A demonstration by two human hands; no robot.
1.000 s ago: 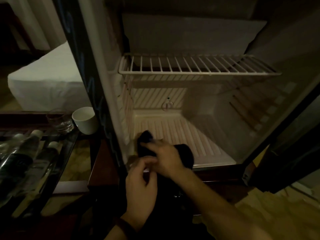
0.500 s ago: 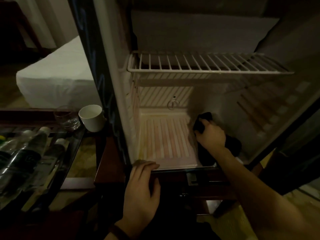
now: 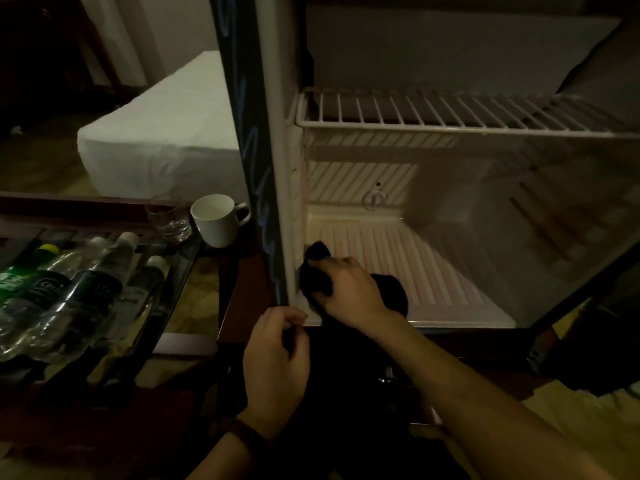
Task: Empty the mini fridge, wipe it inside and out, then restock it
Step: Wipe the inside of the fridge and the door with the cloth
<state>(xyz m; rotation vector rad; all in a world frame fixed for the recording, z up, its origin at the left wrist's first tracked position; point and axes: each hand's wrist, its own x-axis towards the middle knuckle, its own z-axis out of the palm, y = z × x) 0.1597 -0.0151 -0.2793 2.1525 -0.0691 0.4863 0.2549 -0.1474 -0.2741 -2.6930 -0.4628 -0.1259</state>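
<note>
The right hand [image 3: 349, 289] presses a dark cloth [image 3: 317, 271] onto the ribbed floor of the mini fridge [image 3: 450, 271], fingers curled over the bunched fabric, at the front left corner against the left inner wall. Half a second ago this hand and cloth were at the right side of the floor, so they have swept across to the left. The left hand [image 3: 277, 355] hangs just in front of the fridge's lower front edge with fingers loosely curled and holding nothing; earlier it lay flatter along that edge. Above, the wire shelf [image 3: 450, 112] is bare, as before. To the left of the fridge, a white mug [image 3: 216, 218] stands beside a clear glass [image 3: 169, 218], and plastic bottles [image 3: 86, 282] lie side by side in a dark tray [image 3: 180, 268]. Behind them is a white-sheeted bed [image 3: 159, 140].
</note>
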